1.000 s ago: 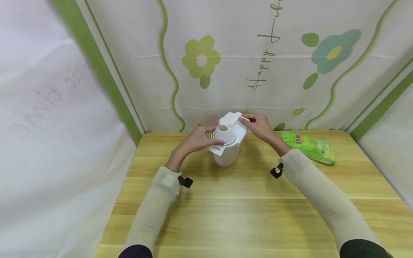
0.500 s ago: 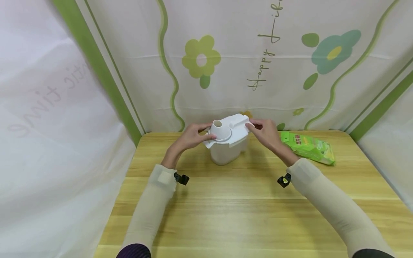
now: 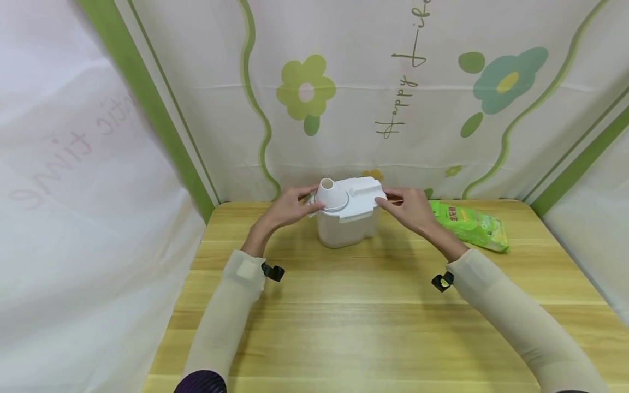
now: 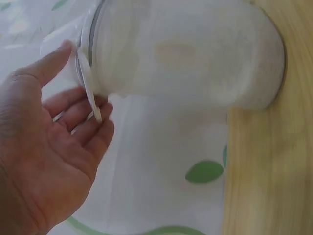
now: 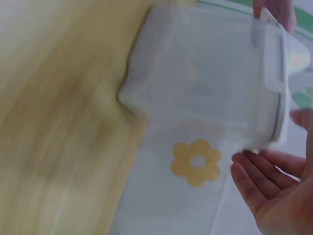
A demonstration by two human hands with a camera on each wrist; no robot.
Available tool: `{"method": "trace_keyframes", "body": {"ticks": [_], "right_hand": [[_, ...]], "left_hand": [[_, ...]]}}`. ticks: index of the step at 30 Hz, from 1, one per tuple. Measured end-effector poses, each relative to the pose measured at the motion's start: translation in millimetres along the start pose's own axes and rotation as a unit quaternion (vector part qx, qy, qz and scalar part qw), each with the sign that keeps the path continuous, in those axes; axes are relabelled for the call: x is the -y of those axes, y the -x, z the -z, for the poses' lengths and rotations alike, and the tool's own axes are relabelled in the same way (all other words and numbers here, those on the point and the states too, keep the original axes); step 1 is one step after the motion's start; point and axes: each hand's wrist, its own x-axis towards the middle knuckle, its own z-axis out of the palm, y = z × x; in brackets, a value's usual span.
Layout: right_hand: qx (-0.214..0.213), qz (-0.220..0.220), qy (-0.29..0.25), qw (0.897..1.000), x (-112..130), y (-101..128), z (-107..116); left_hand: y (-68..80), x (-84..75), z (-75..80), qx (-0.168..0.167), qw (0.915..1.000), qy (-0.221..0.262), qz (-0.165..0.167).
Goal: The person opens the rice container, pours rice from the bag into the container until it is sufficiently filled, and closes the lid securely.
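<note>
A white, translucent plastic storage container (image 3: pixel 346 229) stands upright on the table near its back edge. Its white lid (image 3: pixel 361 191) carries a cone-shaped spout (image 3: pixel 330 195) at the left end. My left hand (image 3: pixel 291 206) holds the lid's left end; in the left wrist view, thumb and fingers lie either side of a projecting flap (image 4: pixel 89 88). At the other end, my right hand (image 3: pixel 410 207) has its thumb at the lid's edge and its fingers behind and below the rim. Blur in the right wrist view obscures how firmly that hand (image 5: pixel 283 188) holds it.
A green printed plastic packet (image 3: pixel 469 225) lies on the wooden table (image 3: pixel 354 316) to the right, behind my right forearm. A white curtain (image 3: pixel 344 131) with flower prints hangs along the table's back edge, and more fabric covers both sides.
The container has turned from a slanted position until its long side faces me, its spout end shifting left. My hands have moved further apart with its ends. The packet stays put.
</note>
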Motion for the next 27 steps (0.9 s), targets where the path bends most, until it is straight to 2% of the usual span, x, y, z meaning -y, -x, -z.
{"method": "trace_keyframes", "body": {"ticks": [3,7,14,19,27], "right_hand": [[0.059,-0.011,-0.028,0.998,-5,-4,11],[0.122,0.0,-0.084,0.989,-14,-15,19],[0.196,0.044,-0.141,0.969,-26,-37,16],[0.201,0.037,-0.159,0.966,-30,-40,13],[0.176,0.027,-0.156,0.972,-30,-35,7]], "left_hand": [[2.8,-12.2,-3.6,-0.006,0.9994,-0.029,0.016],[3.3,-24.4,-10.2,-0.023,0.999,-0.037,0.011],[-1.5,-22.0,-22.0,-0.048,0.9972,-0.054,0.019],[-5.5,-18.5,-25.3,-0.053,0.9966,-0.058,0.027],[-11.1,-13.1,-19.1,-0.041,0.9982,-0.038,0.02]]}}
